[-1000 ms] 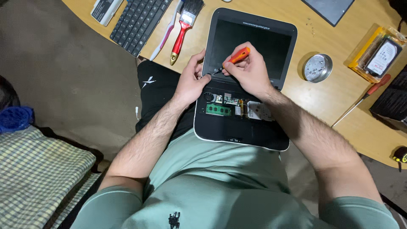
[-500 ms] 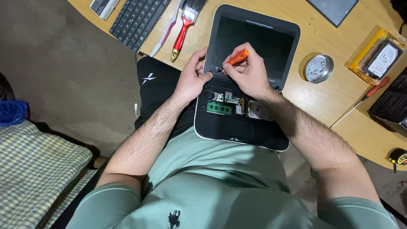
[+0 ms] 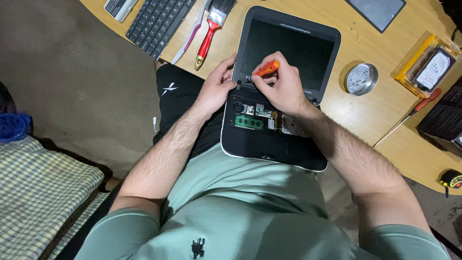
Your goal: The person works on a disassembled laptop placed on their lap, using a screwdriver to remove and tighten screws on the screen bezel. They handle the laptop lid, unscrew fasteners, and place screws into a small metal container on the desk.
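- The right hand (image 3: 281, 89) is curled tight around an orange-handled screwdriver (image 3: 266, 69), its tip down at the hinge area of the opened laptop (image 3: 284, 86).
- The left hand (image 3: 216, 86) rests half-open against the laptop's left edge by the hinge, fingers bent and gripping the casing; it holds nothing else.
- The laptop lies half on the person's lap, half on the wooden table (image 3: 337, 110), with the dark screen on the far side and the open base on the near side.
- The screwdriver's tip and the screw beneath it are hidden by the fingers; it is hard to make out.
- Inside the base a green circuit strip (image 3: 249, 122) and small metal parts show.
- On the table: a round metal tin (image 3: 361, 78) to the right, and a red-handled brush (image 3: 211, 26) and a black keyboard (image 3: 159, 21) at far left.
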